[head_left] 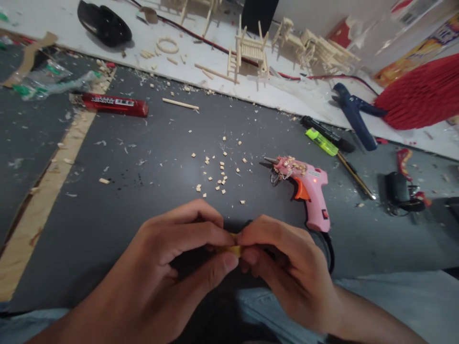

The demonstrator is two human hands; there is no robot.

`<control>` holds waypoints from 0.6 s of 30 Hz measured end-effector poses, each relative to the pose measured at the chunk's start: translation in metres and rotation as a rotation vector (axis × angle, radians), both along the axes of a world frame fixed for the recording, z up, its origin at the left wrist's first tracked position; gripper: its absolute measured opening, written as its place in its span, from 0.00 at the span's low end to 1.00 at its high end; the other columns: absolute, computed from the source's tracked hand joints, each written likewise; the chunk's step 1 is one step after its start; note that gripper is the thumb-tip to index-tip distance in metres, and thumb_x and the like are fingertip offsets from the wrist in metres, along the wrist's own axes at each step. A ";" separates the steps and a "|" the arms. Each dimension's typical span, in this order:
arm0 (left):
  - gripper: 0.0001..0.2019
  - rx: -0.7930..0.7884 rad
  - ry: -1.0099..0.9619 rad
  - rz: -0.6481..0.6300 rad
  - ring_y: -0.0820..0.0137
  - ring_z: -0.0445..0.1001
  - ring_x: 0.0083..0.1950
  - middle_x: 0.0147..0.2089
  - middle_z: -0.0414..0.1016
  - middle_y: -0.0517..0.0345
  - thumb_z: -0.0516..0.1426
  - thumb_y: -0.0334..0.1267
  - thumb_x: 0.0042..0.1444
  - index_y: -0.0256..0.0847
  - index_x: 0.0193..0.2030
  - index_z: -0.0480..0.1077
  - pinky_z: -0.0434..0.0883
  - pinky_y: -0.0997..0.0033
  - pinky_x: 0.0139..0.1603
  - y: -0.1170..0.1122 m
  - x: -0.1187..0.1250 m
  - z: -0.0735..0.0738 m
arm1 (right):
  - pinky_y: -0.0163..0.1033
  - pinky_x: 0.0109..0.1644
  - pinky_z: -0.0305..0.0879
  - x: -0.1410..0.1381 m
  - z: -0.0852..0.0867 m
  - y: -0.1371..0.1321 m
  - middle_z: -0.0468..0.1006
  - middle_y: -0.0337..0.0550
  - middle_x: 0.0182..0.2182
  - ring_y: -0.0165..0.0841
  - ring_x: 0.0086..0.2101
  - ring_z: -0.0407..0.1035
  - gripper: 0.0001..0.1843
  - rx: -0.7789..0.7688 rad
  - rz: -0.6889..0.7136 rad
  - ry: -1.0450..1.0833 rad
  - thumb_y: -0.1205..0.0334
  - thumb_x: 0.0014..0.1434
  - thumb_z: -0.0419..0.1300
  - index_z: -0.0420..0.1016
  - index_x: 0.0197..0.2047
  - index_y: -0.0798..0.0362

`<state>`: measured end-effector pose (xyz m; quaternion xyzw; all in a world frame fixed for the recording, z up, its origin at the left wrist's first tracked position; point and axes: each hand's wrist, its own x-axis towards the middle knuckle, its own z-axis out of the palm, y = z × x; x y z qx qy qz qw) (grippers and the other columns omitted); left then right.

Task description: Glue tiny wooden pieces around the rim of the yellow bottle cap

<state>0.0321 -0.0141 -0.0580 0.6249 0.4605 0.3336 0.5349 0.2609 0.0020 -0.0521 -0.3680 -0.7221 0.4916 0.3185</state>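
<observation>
My left hand point(179, 258) and my right hand point(290, 267) meet at the table's near edge, above my lap. Between their thumbs and forefingers is a small yellowish piece point(234, 250), pinched from both sides. Most of it is hidden by the fingertips, so its kind does not show. Just beyond the hands lie several tiny pale wood bits point(222, 167). A pink hot glue gun point(315, 200) with an orange trigger rests on its side to the right of them, its nozzle pointing left and a small light glowing on its body.
A red tube-like packet point(114, 104) and a thin stick point(180, 103) lie farther back. On the right are a green highlighter point(322, 142), a black marker point(328, 134) and blue cutters point(355, 114). Miniature stick chairs point(251, 48) stand on the white back strip, near a black dish point(103, 24).
</observation>
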 end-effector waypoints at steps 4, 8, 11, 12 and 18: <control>0.11 -0.043 -0.028 -0.017 0.75 0.85 0.42 0.45 0.83 0.66 0.61 0.37 0.74 0.56 0.41 0.84 0.80 0.86 0.37 0.003 -0.002 0.003 | 0.32 0.31 0.67 0.001 0.000 -0.001 0.79 0.37 0.34 0.28 0.28 0.73 0.05 -0.034 0.018 -0.030 0.69 0.77 0.63 0.77 0.50 0.49; 0.12 -0.022 -0.027 -0.009 0.76 0.83 0.40 0.43 0.82 0.67 0.60 0.36 0.75 0.54 0.41 0.84 0.78 0.87 0.37 0.005 -0.003 0.004 | 0.31 0.28 0.62 0.001 0.000 -0.001 0.77 0.34 0.31 0.26 0.26 0.68 0.04 -0.085 0.031 -0.046 0.68 0.77 0.62 0.74 0.48 0.49; 0.14 0.012 -0.001 -0.042 0.77 0.83 0.41 0.44 0.82 0.68 0.57 0.33 0.75 0.54 0.43 0.83 0.78 0.85 0.40 0.005 -0.001 0.005 | 0.31 0.26 0.56 0.001 -0.001 -0.002 0.73 0.32 0.30 0.25 0.24 0.61 0.05 -0.060 0.029 -0.047 0.67 0.75 0.65 0.72 0.46 0.49; 0.14 0.029 0.003 -0.057 0.78 0.83 0.41 0.44 0.82 0.68 0.57 0.31 0.74 0.53 0.44 0.82 0.78 0.85 0.41 0.004 0.000 0.005 | 0.31 0.26 0.56 0.001 -0.002 -0.002 0.72 0.31 0.30 0.25 0.24 0.60 0.07 -0.066 0.042 -0.040 0.66 0.74 0.67 0.72 0.46 0.49; 0.13 0.159 0.025 0.015 0.80 0.82 0.32 0.37 0.81 0.67 0.57 0.25 0.60 0.46 0.34 0.80 0.76 0.87 0.34 0.000 0.004 0.004 | 0.32 0.25 0.56 -0.002 -0.001 -0.002 0.70 0.31 0.29 0.25 0.24 0.58 0.16 -0.100 0.093 -0.061 0.54 0.75 0.71 0.70 0.39 0.49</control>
